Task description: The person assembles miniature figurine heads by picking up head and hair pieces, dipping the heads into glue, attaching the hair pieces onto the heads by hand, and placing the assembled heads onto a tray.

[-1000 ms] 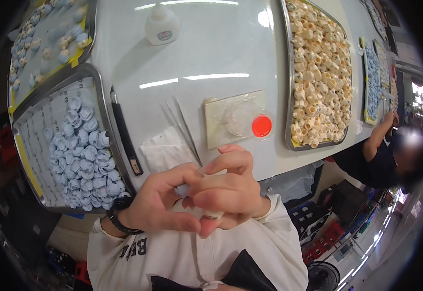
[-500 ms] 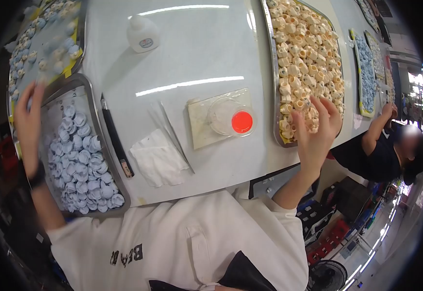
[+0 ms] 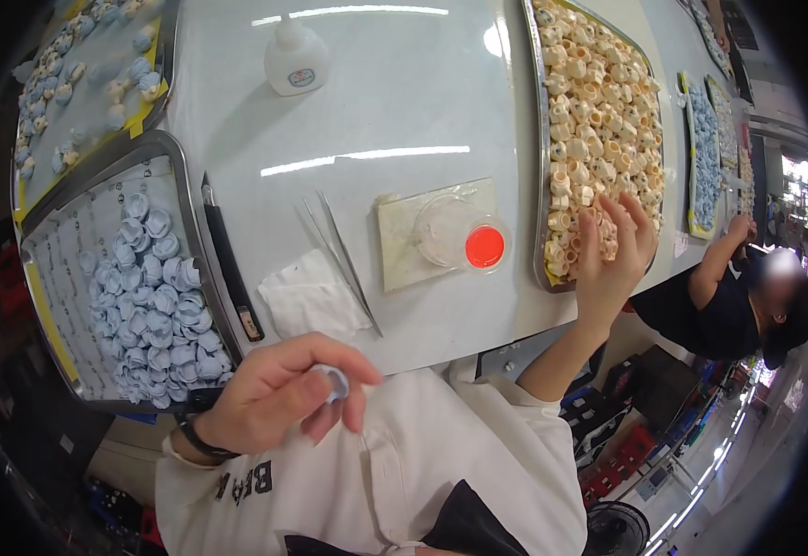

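My left hand [image 3: 283, 389], with a dark band at the wrist, is in front of my chest. Its thumb and fingers are closed on a small pale blue cup-shaped piece [image 3: 333, 382]. Many like it lie heaped in the metal tray [image 3: 181, 176] at left. Over the near end of a long tray [image 3: 545, 176] of cream-coloured hollow pieces [image 3: 598, 120], my right hand [image 3: 619, 255] reaches down. Its thumb and fingers are apart and curved, with cream pieces showing between them; whether the fingertips touch any is unclear.
A white bottle [image 3: 296, 60] stands at the back. Mid-table are a black-handled knife [image 3: 226, 264], tweezers [image 3: 346, 264], a white cloth [image 3: 306, 296] and a clear dish [image 3: 436, 227] with a red-orange disc on a square pad [image 3: 399, 264]. Another person [image 3: 719, 301] sits at right.
My left hand has moved from the far left tray area to in front of my chest and now holds a pale blue piece. My right hand stays over the cream pieces.
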Available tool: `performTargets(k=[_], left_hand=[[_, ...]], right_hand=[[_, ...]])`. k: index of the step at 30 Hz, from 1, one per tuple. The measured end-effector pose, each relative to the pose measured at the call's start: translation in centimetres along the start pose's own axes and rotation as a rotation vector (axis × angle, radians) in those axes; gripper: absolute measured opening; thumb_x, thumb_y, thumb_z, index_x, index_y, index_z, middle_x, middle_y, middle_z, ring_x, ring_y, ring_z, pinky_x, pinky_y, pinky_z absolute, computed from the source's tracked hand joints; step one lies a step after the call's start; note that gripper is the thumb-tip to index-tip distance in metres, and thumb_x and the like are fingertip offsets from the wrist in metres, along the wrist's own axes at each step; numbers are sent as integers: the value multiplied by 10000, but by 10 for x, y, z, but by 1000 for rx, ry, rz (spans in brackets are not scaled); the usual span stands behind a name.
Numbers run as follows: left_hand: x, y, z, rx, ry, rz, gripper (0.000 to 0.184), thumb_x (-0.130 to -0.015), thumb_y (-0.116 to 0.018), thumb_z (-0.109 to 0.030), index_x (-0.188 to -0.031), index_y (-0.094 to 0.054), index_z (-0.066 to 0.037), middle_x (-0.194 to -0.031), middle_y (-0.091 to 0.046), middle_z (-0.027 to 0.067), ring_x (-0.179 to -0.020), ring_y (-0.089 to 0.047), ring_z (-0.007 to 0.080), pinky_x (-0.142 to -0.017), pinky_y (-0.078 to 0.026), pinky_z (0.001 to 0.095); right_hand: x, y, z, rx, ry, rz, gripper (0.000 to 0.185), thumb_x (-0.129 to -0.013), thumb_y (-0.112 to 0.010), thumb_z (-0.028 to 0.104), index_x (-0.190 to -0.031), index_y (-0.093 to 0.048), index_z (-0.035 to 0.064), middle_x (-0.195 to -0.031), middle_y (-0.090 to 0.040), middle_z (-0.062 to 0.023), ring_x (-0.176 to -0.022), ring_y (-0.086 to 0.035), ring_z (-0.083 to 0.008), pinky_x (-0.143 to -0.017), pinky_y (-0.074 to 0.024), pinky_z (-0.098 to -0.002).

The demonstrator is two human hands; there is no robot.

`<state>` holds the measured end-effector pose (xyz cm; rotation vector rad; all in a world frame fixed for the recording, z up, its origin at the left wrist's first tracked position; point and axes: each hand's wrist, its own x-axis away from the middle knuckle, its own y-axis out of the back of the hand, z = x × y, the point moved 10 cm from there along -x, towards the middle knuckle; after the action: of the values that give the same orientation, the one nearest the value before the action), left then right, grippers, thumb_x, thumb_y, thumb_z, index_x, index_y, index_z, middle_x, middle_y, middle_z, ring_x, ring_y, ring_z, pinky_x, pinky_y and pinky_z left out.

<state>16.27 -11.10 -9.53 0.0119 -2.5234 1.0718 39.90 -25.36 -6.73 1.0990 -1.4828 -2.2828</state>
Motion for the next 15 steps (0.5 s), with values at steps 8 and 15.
performTargets(k=[8,15], left_hand=[[-8,25,-13,125,-300,-217,476,-917,-366,-323,-1233,-364,33,-946,-517,121,-655,-457,85,-612,-385,216],[-9,23,-1,67,-151,-222,483,-915,-365,-356,-1210,-376,28,-996,-533,144,-712,-497,98,-659,-401,216]], right_hand=[[-8,-13,5,-50,-29,20,257,-680,-704,149,-911,-617,82,-1050,-532,-82,-1015,-444,-267,-863,-344,-377],[19,45,-3,-593,-204,-393,214,-744,-626,55,-928,-534,-6,-900,-569,-157,-810,-542,-223,-755,-423,-330]])
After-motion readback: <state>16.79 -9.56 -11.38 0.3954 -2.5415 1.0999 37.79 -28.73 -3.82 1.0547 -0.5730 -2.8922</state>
